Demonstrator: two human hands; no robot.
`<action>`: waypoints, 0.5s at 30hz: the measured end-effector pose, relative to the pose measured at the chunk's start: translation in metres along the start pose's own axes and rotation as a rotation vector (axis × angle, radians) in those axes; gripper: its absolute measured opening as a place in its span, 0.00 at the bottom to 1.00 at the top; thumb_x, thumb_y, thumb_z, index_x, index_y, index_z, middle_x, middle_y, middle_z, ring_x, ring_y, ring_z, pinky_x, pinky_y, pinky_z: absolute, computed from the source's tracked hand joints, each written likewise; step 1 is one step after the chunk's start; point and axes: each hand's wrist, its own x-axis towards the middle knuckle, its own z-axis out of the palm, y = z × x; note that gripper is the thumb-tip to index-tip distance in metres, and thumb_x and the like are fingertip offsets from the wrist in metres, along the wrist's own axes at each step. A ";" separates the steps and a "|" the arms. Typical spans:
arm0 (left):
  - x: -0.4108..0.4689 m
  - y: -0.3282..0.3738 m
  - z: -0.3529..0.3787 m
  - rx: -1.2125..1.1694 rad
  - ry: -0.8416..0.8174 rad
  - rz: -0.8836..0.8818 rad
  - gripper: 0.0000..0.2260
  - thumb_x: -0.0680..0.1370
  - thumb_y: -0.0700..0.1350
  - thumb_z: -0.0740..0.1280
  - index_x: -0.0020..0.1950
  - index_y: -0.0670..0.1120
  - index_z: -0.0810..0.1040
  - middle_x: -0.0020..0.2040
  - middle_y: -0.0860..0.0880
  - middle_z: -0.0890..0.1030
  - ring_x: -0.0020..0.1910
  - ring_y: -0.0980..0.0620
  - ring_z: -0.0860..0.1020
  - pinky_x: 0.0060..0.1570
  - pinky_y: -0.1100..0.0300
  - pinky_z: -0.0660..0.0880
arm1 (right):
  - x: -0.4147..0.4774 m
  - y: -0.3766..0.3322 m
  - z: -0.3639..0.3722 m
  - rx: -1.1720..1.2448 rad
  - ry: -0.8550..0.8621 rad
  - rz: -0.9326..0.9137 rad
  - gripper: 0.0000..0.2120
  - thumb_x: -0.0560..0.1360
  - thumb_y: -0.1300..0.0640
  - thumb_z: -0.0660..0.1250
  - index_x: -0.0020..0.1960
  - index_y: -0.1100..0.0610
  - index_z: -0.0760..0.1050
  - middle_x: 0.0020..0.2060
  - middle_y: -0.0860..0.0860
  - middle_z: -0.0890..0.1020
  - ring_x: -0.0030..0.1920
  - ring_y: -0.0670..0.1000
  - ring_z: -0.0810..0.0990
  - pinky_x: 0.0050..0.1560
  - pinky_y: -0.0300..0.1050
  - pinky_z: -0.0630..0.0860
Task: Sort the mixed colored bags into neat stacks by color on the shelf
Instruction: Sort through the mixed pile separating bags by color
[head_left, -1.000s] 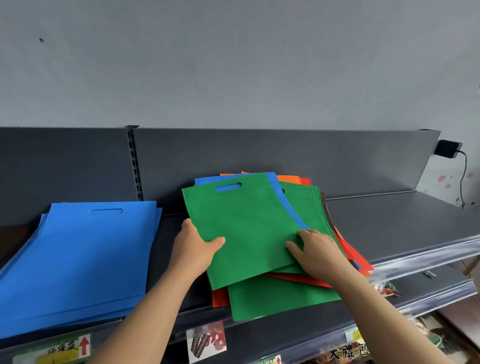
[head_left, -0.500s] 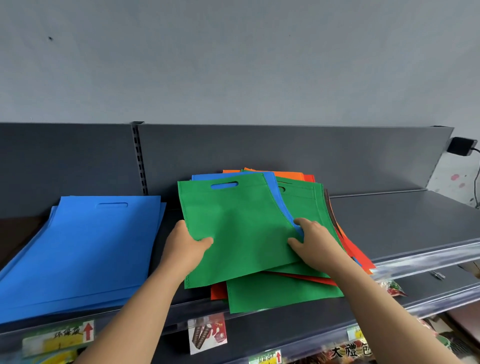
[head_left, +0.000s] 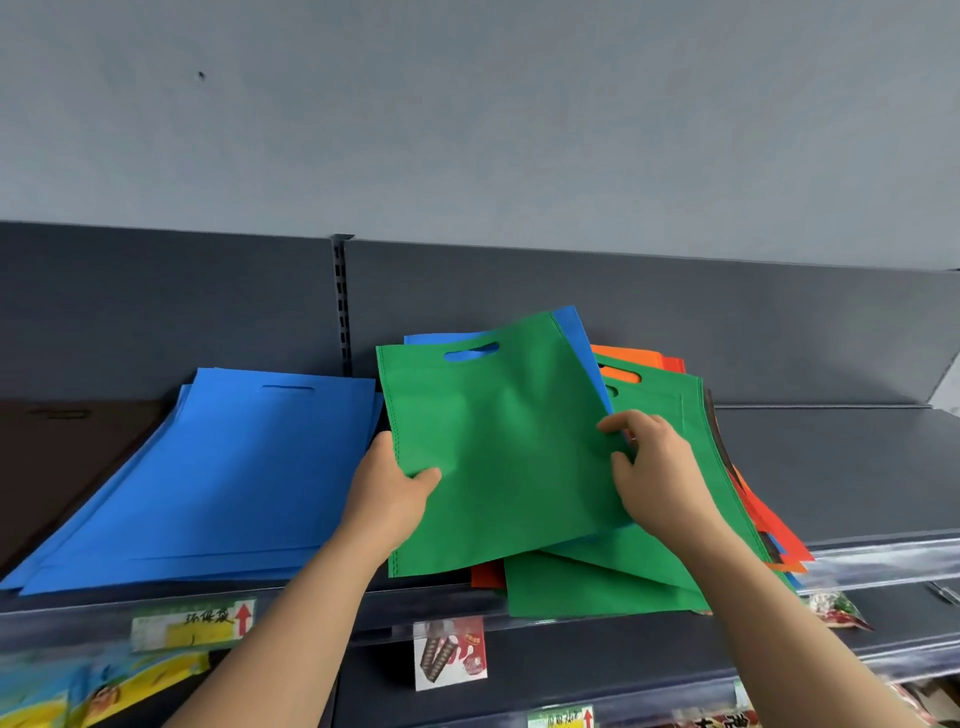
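Note:
A green bag (head_left: 498, 447) with a cut-out handle is raised off the mixed pile. My left hand (head_left: 387, 491) grips its left edge, thumb on top. My right hand (head_left: 657, 467) pinches its right edge. A blue bag (head_left: 582, 343) lies directly behind it and comes up with it. Beneath them the mixed pile holds more green bags (head_left: 623, 582), orange bags (head_left: 628, 361) and red ones (head_left: 779, 530). A neat stack of blue bags (head_left: 218, 478) lies on the shelf to the left.
A dark brown stack (head_left: 57, 462) sits at the far left. The grey shelf (head_left: 831, 467) stretches bare to the right of the pile. Its front rail carries price labels (head_left: 192, 623). A lower shelf holds packaged goods (head_left: 836, 610). The back panel rises behind.
Both hands have lifted the top green bag, with the blue one behind it, up and tilted it off the pile. The view has shifted left, and the brown stack shows now.

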 end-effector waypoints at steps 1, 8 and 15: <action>0.000 -0.002 -0.003 0.009 -0.006 -0.007 0.10 0.77 0.43 0.67 0.55 0.49 0.70 0.51 0.52 0.77 0.39 0.58 0.73 0.36 0.64 0.71 | -0.001 -0.003 0.001 0.005 0.013 -0.008 0.17 0.74 0.68 0.59 0.58 0.53 0.75 0.56 0.53 0.75 0.48 0.48 0.69 0.49 0.41 0.66; 0.003 -0.008 -0.043 0.020 0.091 -0.002 0.22 0.77 0.47 0.67 0.68 0.44 0.67 0.66 0.46 0.73 0.62 0.47 0.73 0.58 0.52 0.72 | -0.003 -0.045 0.005 0.066 0.087 -0.061 0.17 0.73 0.68 0.60 0.58 0.53 0.75 0.55 0.51 0.75 0.49 0.46 0.69 0.50 0.40 0.65; 0.010 -0.030 -0.126 0.085 0.162 0.022 0.10 0.77 0.43 0.67 0.57 0.46 0.72 0.53 0.49 0.78 0.44 0.53 0.76 0.37 0.61 0.73 | -0.012 -0.115 0.051 0.085 0.015 -0.113 0.17 0.73 0.68 0.60 0.59 0.55 0.75 0.52 0.51 0.74 0.47 0.46 0.68 0.46 0.34 0.61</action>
